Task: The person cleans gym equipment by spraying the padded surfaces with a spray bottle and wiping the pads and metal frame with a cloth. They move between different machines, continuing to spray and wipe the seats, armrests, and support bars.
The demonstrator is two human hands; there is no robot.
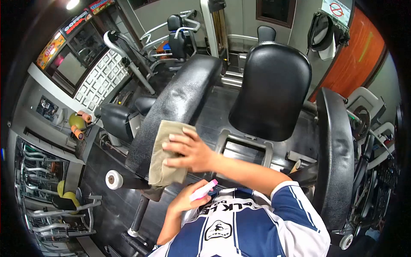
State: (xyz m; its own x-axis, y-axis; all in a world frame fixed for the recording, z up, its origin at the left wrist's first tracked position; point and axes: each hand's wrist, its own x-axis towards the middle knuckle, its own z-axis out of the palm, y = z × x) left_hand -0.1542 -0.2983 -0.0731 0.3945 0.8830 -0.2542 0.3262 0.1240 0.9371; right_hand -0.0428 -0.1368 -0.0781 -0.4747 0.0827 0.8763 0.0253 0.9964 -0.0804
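Note:
A folded beige cloth (165, 147) lies over the lower end of the long black padded arm (184, 92) on the left side of the machine. My right hand (188, 150) reaches across my body and holds the cloth against the pad, its fingers spread over the top. Just below it, close to my shirt, my left hand (186, 199) is closed around a white spray bottle head with a pink nozzle (205, 189). The bottle's body is hidden.
A black backrest (276, 85) stands ahead, with a matching padded arm (336, 158) on the right. A white-capped bar end (114, 180) juts out at left. Other gym machines (175, 38) stand behind, and a dumbbell rack (55, 201) is at lower left.

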